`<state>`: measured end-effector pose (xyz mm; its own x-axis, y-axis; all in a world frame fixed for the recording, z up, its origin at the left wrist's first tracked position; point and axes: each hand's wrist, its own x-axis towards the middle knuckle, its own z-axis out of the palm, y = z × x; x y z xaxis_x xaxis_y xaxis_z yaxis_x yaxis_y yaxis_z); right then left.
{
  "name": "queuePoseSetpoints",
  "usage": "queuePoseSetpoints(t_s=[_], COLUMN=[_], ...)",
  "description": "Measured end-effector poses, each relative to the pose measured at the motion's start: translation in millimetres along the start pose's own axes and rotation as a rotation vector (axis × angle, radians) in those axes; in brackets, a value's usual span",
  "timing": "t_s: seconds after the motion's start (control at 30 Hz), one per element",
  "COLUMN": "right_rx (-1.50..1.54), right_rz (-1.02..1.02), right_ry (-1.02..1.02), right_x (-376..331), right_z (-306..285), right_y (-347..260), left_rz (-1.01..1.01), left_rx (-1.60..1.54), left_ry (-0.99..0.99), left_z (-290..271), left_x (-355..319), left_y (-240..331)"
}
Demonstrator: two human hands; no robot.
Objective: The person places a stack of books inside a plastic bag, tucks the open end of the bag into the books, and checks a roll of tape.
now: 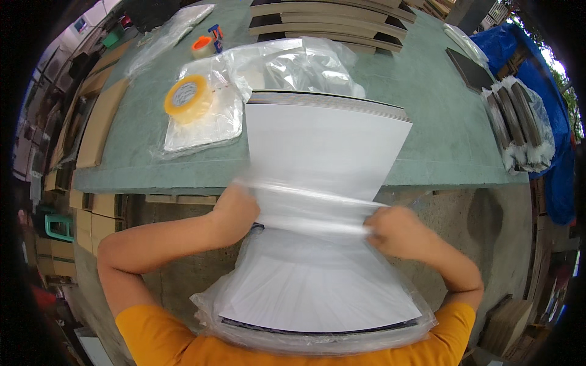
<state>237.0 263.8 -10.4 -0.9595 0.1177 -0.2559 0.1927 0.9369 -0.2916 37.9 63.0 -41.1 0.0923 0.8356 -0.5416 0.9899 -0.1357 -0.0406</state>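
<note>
A thick stack of white-faced sheets or boards leans from the table edge toward my body. Its near part sits inside a clear plastic bag, while the far end stands out bare. My left hand is closed on the bag's gathered mouth at the stack's left side. At the right side my right hand grips the same bunched plastic in a fist. Between both hands the film stretches across the white face in a shiny band. Both hands are slightly blurred, and the stack's underside is hidden.
On the green table lie flat plastic bags, a roll of clear tape and a tape dispenser. Stacked boards stand at the back. Wrapped packs lie at the right edge, near a blue tarp.
</note>
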Motion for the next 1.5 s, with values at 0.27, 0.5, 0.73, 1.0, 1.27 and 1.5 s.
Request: queuePoseSetpoints(t_s=[0.27,0.5,0.73,1.0,1.27,1.5], right_rx=[0.314,0.043,1.48,2.21,1.075,0.999], right_rz=[0.108,0.124,-0.34,0.193,0.413,-0.802], right_ry=[0.871,0.979,0.186,-0.147,0.22,-0.665], right_x=[17,24,-7,-19,-24,3], right_z=[22,-3,15,264,178,102], right_y=[25,57,118,131,148,-16], left_rz=[-0.729,-0.502,0.633,0.173,-0.351,0.866], left_rx=[-0.692,-0.318,-1.703,-2.639,-0.969,-1.367], left_ry=[1.19,1.061,0.783,-0.118,0.317,-0.009], left_z=[-45,-36,7,209,146,43], left_x=[-13,-1,-17,45,13,11], left_y=[-60,-58,-92,-15,-36,41])
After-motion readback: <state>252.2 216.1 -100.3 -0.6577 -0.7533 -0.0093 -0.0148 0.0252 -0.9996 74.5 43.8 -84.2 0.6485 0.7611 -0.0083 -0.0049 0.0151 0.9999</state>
